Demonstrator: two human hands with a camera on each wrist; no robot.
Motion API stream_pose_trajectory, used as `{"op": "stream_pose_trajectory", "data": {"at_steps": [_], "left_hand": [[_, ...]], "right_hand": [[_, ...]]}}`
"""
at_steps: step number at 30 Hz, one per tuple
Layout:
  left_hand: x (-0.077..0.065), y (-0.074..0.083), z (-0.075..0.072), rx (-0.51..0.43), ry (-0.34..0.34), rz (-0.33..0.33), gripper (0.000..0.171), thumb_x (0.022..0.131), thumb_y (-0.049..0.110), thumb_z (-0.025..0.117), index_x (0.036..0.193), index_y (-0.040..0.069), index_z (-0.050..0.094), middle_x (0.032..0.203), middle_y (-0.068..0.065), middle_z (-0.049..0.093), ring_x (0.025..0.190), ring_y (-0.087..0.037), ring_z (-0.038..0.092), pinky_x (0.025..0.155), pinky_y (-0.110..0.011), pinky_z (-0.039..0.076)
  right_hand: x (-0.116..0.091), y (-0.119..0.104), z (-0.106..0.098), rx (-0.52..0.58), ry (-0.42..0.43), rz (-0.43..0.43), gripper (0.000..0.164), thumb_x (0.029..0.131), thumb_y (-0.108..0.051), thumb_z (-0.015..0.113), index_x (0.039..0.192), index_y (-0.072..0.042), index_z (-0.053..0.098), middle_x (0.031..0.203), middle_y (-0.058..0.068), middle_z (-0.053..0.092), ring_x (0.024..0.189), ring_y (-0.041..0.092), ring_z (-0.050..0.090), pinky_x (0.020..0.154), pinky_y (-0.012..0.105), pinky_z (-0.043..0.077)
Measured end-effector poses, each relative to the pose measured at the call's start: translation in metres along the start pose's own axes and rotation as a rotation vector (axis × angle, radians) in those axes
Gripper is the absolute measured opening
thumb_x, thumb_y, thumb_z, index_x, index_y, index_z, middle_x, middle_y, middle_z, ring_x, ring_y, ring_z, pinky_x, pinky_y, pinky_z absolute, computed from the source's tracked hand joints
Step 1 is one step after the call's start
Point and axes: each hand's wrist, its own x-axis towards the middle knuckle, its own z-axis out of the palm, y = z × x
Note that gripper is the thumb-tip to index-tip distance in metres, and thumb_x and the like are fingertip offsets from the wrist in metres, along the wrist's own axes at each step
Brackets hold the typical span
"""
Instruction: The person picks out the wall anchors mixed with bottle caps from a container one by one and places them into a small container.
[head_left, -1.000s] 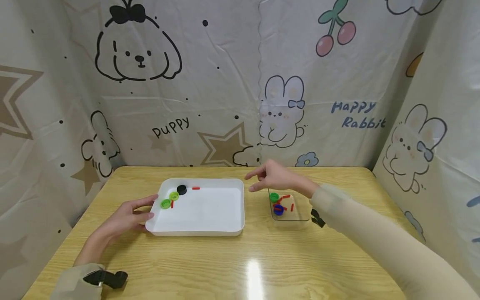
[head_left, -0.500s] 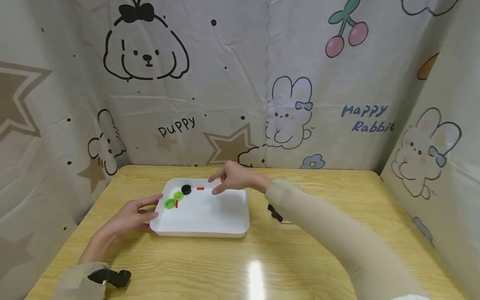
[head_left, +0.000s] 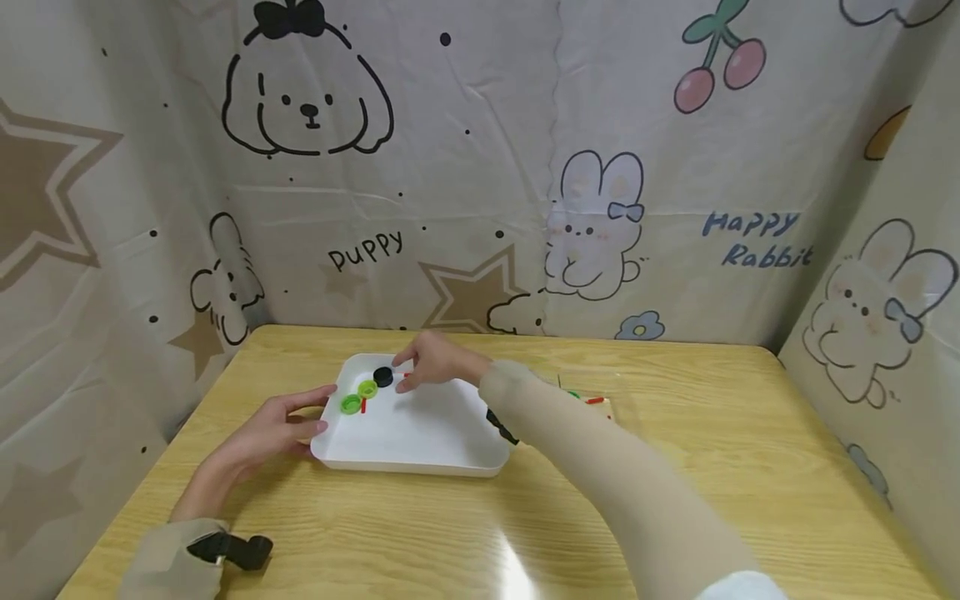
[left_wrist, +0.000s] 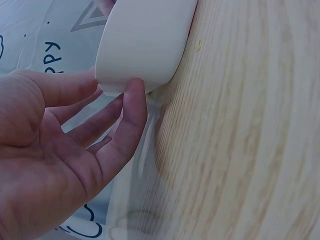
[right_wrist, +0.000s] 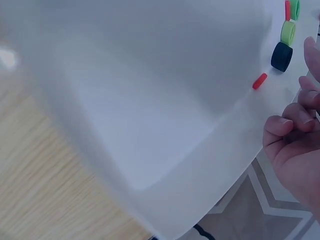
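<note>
My left hand holds the left end of the white tray, thumb and fingers against its wall in the left wrist view. Inside, towards the back left, sit a round black cap, a yellow-green ring-like cap and a green one in a slanting row. A red stick lies beside the green pair; a second red stick is near the black cap. Over the back of the tray my right hand reaches in, thumb and index finger apart just right of the black cap, other fingers curled.
Right of the tray, a clear container with red sticks and a green piece is largely hidden by my right sleeve. A printed curtain rises behind the wooden table.
My right hand has moved left from beside the clear container to over the tray, near the black cap. The left hand stays at the tray's left end. The head view has shifted slightly.
</note>
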Motion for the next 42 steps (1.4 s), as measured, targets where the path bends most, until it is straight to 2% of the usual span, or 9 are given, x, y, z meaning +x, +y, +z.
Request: {"op": "stream_pose_trajectory", "data": {"at_steps": [8, 18, 25, 28, 30, 33, 35, 39, 42], "left_hand": [[-0.004, 0.000, 0.001, 0.026, 0.034, -0.029, 0.062, 0.093, 0.009, 0.061, 0.148, 0.011, 0.034, 0.152, -0.020, 0.023, 0.114, -0.039, 0.048, 0.073, -0.043, 0.056], [-0.004, -0.001, -0.001, 0.025, 0.015, 0.004, 0.062, 0.092, 0.010, 0.062, 0.148, 0.008, 0.034, 0.152, -0.022, 0.022, 0.114, -0.039, 0.050, 0.072, -0.044, 0.056], [-0.003, 0.003, 0.000, 0.004, 0.001, 0.017, 0.063, 0.093, 0.010, 0.061, 0.148, 0.007, 0.032, 0.152, -0.022, 0.021, 0.116, -0.041, 0.047, 0.073, -0.045, 0.056], [-0.003, 0.004, 0.000, 0.012, 0.000, 0.016, 0.063, 0.092, 0.011, 0.062, 0.148, 0.007, 0.033, 0.152, -0.021, 0.022, 0.118, -0.041, 0.046, 0.073, -0.044, 0.056], [-0.002, 0.004, 0.001, 0.015, -0.002, 0.013, 0.063, 0.092, 0.011, 0.062, 0.148, 0.007, 0.033, 0.153, -0.021, 0.022, 0.118, -0.041, 0.046, 0.073, -0.044, 0.056], [-0.001, 0.004, 0.002, 0.017, -0.005, 0.011, 0.063, 0.092, 0.011, 0.062, 0.148, 0.007, 0.033, 0.152, -0.021, 0.022, 0.117, -0.040, 0.047, 0.072, -0.044, 0.056], [0.000, 0.004, 0.002, 0.013, -0.003, 0.013, 0.062, 0.092, 0.011, 0.062, 0.148, 0.007, 0.033, 0.152, -0.021, 0.022, 0.115, -0.039, 0.048, 0.072, -0.044, 0.056], [0.000, 0.004, 0.001, 0.010, -0.005, 0.012, 0.062, 0.092, 0.010, 0.061, 0.148, 0.008, 0.033, 0.152, -0.021, 0.022, 0.114, -0.040, 0.048, 0.072, -0.044, 0.055], [0.000, 0.005, 0.001, 0.020, -0.007, 0.004, 0.063, 0.092, 0.010, 0.062, 0.148, 0.009, 0.033, 0.152, -0.021, 0.022, 0.114, -0.039, 0.048, 0.073, -0.044, 0.055]], "right_hand": [[0.016, -0.005, 0.004, 0.009, -0.025, 0.018, 0.047, 0.079, -0.024, 0.079, 0.122, -0.009, 0.066, 0.054, -0.003, 0.044, 0.054, 0.009, 0.040, 0.052, 0.021, 0.035], [0.022, -0.005, 0.012, -0.007, -0.031, 0.049, 0.052, 0.079, -0.022, 0.079, 0.127, -0.010, 0.063, 0.057, -0.002, 0.047, 0.056, 0.009, 0.041, 0.053, 0.020, 0.037], [0.024, -0.007, 0.015, -0.015, -0.090, 0.075, 0.065, 0.081, -0.022, 0.077, 0.139, -0.017, 0.050, 0.055, -0.002, 0.033, 0.050, 0.009, 0.033, 0.050, 0.020, 0.034], [0.025, -0.006, 0.018, -0.011, -0.089, 0.075, 0.062, 0.082, -0.021, 0.076, 0.139, -0.017, 0.051, 0.070, -0.002, 0.049, 0.057, 0.010, 0.038, 0.054, 0.021, 0.037], [0.025, -0.006, 0.019, -0.029, -0.080, 0.061, 0.057, 0.082, -0.020, 0.076, 0.135, -0.015, 0.056, 0.090, -0.001, 0.060, 0.068, 0.010, 0.045, 0.061, 0.020, 0.040], [0.024, -0.005, 0.018, -0.068, -0.060, 0.030, 0.048, 0.080, -0.019, 0.078, 0.125, -0.013, 0.064, 0.110, -0.001, 0.063, 0.082, 0.011, 0.050, 0.071, 0.020, 0.042], [0.022, -0.005, 0.016, -0.088, -0.042, 0.022, 0.045, 0.078, -0.019, 0.080, 0.120, -0.013, 0.068, 0.105, 0.000, 0.065, 0.083, 0.011, 0.051, 0.072, 0.020, 0.042], [0.020, -0.001, 0.014, -0.078, -0.038, 0.040, 0.047, 0.077, -0.019, 0.081, 0.121, -0.013, 0.067, 0.077, -0.001, 0.059, 0.071, 0.011, 0.047, 0.062, 0.020, 0.041], [0.019, 0.003, 0.015, -0.047, -0.048, 0.042, 0.046, 0.078, -0.021, 0.080, 0.122, -0.013, 0.067, 0.074, -0.002, 0.059, 0.067, 0.009, 0.046, 0.059, 0.019, 0.039]]}}
